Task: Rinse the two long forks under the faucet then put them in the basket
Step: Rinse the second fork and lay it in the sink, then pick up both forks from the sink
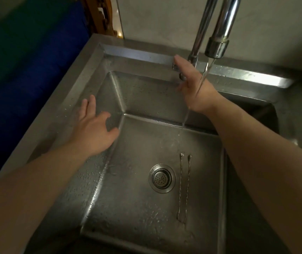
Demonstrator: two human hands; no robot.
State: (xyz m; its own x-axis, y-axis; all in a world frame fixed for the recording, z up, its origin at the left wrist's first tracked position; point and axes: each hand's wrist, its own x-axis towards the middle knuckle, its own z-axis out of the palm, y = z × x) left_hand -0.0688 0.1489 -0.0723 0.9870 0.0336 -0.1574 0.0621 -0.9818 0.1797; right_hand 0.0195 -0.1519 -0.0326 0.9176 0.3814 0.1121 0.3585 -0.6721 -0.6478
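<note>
Steel sink [95,57], water running, both forks unpicked on the basin floor.

Two long forks [183,187] lie side by side at 5 o'clock, just right of the drain strainer [162,177], tines toward the viewer. Left hand [95,129] spread wide, empty, on the basin edge at 9 o'clock. Right hand [194,88] at the faucet [218,41] base near 1 o'clock, seemingly on the tap handle; its closure can't be told. Risk: thin wet forks lying flat may slip when pinched. Basket not visible; tines blurry; handle mostly hidden by the hand.
</note>
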